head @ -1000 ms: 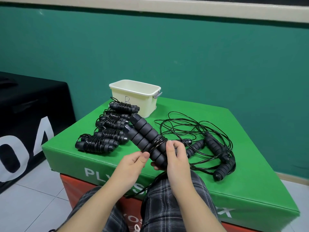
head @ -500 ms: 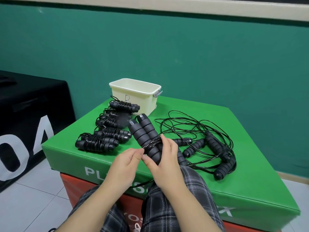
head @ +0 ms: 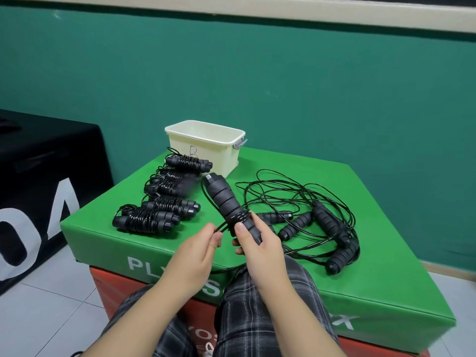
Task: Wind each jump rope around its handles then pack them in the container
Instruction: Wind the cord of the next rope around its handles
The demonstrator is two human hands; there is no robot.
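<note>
A handwritten "B" marks the cream container [head: 206,148]; below it, the green pad [head: 360,292] reads "PL…S…X".

green padded box [head: 334,253] on red box [head: 116,292]; black box [head: 38,176] at left.

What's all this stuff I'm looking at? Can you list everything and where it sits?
wound jump ropes: about five, black, in a row on the left of the green box, none in the container yet
jump rope being wound: one, black, handles held together above the box's front edge, a few turns of cord on them
loose jump ropes: black, tangled on the box's right side, count unclear
container: one, cream, at the back of the box
green box: one, stacked on a red one
black box: one, far left
left hand: pinches the cord
right hand: grips the handles
</note>
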